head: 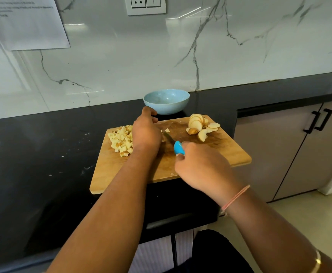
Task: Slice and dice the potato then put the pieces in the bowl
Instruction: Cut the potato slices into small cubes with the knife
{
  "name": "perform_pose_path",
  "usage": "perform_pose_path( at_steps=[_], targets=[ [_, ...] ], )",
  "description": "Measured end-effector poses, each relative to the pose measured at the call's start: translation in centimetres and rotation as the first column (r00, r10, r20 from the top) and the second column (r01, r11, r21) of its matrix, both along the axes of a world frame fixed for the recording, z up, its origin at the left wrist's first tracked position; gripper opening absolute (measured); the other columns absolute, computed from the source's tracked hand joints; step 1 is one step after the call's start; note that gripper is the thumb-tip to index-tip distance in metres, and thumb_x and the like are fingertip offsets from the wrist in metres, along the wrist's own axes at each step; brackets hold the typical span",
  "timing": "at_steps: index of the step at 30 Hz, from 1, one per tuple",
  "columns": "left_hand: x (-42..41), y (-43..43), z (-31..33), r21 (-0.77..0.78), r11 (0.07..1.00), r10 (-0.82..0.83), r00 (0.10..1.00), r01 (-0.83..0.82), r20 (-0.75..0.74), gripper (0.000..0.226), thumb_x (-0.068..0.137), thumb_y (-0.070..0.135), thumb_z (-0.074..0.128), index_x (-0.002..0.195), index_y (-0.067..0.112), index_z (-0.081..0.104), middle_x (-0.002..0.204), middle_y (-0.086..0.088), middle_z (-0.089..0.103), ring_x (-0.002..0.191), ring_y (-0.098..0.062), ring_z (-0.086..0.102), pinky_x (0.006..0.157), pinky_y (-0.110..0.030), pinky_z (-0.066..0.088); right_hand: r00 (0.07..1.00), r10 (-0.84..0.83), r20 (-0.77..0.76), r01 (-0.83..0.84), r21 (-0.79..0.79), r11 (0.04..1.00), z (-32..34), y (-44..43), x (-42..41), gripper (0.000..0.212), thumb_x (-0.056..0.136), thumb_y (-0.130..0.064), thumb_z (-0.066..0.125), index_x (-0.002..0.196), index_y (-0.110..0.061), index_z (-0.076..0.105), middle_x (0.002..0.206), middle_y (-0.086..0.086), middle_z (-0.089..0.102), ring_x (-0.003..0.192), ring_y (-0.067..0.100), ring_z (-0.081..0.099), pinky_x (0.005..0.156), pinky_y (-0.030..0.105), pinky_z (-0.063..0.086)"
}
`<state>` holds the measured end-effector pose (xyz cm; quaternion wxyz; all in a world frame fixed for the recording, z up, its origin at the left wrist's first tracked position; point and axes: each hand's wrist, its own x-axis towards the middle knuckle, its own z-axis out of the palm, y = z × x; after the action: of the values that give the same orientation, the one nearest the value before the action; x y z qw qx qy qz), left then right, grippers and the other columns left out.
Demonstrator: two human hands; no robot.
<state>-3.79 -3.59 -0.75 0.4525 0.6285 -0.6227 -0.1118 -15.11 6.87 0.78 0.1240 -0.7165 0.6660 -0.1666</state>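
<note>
A: Start big. What's the layout?

B: A black counter [43, 144] carries a wooden cutting board [210, 154], whose right corner seems to jut past the counter's edge. Just behind the board stands a blue bowl [166, 101] with no potato in it that I can see.

A: And the hands?

B: The left hand [146, 131] lies knuckles-up mid-board with its fingers curled down. Whatever is under it is hidden, so I can't tell whether it grips anything. The right hand [198, 166] is wrapped round the blue handle of a knife [179, 147], the blade running in beside the left palm.

A: The potato?

B: All of it is on the board: a diced pile [121, 141] at the left, fanned slices [198, 125] at the far right, and one small cube [166, 130] by the blade.

A: What might go wrong?

B: The blade is right against the left hand, so a slip on wet potato could nick a finger. Hard pressure on the overhanging corner might rock the board. Cubes could also spill onto the counter during the move to the bowl.
</note>
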Motion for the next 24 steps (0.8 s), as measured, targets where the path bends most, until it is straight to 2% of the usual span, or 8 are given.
perform_pose_path(
  at_steps=[5,8,9,11,12,14,18,24],
  targets=[
    [-0.1,-0.2,0.0,0.008,1.0,0.016,1.0,-0.016,0.018,0.048,0.085,-0.014,0.047,0.123,0.014,0.052,0.117,-0.004,0.061,0.102,-0.016,0.056,0.086,-0.028,0.05,0.997,-0.076,-0.02,0.076,-0.035,0.997,-0.1,-1.9,-1.4,0.036,0.097,-0.033,0.039,0.127,-0.019,0.052,0.094,0.0,0.059,0.087,0.018,0.059,0.075,0.033,0.052],
    [-0.1,-0.4,0.0,0.007,1.0,0.02,0.992,-0.022,0.128,0.033,0.09,0.003,0.055,0.12,0.018,0.056,0.116,0.0,0.063,0.104,-0.016,0.058,0.092,-0.032,0.049,1.0,-0.011,-0.001,0.011,0.01,1.0,-0.1,-2.9,-1.7,0.036,0.095,-0.035,0.04,0.126,-0.019,0.053,0.092,0.0,0.059,0.085,0.018,0.058,0.074,0.032,0.05],
    [-0.2,-0.4,0.0,0.019,1.0,0.018,0.977,-0.022,0.212,0.029,0.092,0.012,0.055,0.119,0.022,0.058,0.117,0.002,0.064,0.108,-0.016,0.056,0.101,-0.037,0.043,1.0,-0.009,0.009,0.009,-0.002,1.0,0.0,-3.1,-1.9,0.035,0.095,-0.035,0.041,0.125,-0.019,0.053,0.092,0.001,0.059,0.085,0.018,0.058,0.074,0.033,0.05],
    [-0.4,-0.4,-0.2,0.099,0.995,-0.037,0.902,-0.006,0.43,0.029,0.095,0.026,0.048,0.121,0.03,0.06,0.124,0.006,0.06,0.125,-0.016,0.045,0.115,-0.05,0.013,0.999,-0.045,0.032,0.047,-0.068,0.997,-0.1,-3.4,-2.6,0.031,0.095,-0.034,0.041,0.117,-0.018,0.055,0.089,0.001,0.058,0.083,0.018,0.058,0.072,0.033,0.05],
    [-0.7,-0.3,-0.4,0.16,0.987,-0.098,0.852,0.016,0.514,0.03,0.096,0.03,0.045,0.122,0.033,0.06,0.129,0.009,0.057,0.133,-0.016,0.037,0.114,-0.057,0.0,0.996,-0.07,0.046,0.075,-0.107,0.991,-0.3,-3.6,-3.0,0.028,0.095,-0.034,0.041,0.112,-0.017,0.056,0.085,0.0,0.057,0.081,0.019,0.057,0.067,0.033,0.048],
    [-1.0,-0.3,-0.6,0.257,0.966,-0.198,0.757,0.042,0.622,0.033,0.099,0.035,0.039,0.124,0.033,0.06,0.139,0.012,0.05,0.143,-0.015,0.023,0.108,-0.064,-0.011,0.99,-0.115,0.084,0.129,-0.176,0.976,-0.7,-4.1,-3.9,0.025,0.095,-0.035,0.041,0.104,-0.017,0.056,0.08,0.0,0.056,0.074,0.019,0.056,0.06,0.033,0.045],
    [-1.0,-0.5,-0.7,0.264,0.963,-0.147,0.73,-0.047,0.668,0.036,0.102,0.038,0.035,0.115,0.024,0.065,0.133,0.005,0.055,0.142,-0.016,0.025,0.109,-0.064,-0.011,0.959,-0.129,0.254,0.204,-0.294,0.934,-1.9,-5.6,-5.6,0.025,0.094,-0.035,0.046,0.105,-0.017,0.059,0.08,0.002,0.06,0.071,0.021,0.058,0.067,0.04,0.052],
    [-0.5,-0.6,-0.4,0.239,0.958,-0.039,0.755,-0.158,0.654,0.029,0.101,0.035,0.04,0.105,0.024,0.066,0.123,0.001,0.059,0.136,-0.021,0.033,0.113,-0.062,-0.005,0.831,-0.004,0.556,0.183,-0.266,0.947,-3.3,-6.5,-6.9,0.032,0.097,-0.036,0.047,0.12,-0.018,0.059,0.07,-0.006,0.053,0.054,0.007,0.047,0.049,0.021,0.034]
  ],
)
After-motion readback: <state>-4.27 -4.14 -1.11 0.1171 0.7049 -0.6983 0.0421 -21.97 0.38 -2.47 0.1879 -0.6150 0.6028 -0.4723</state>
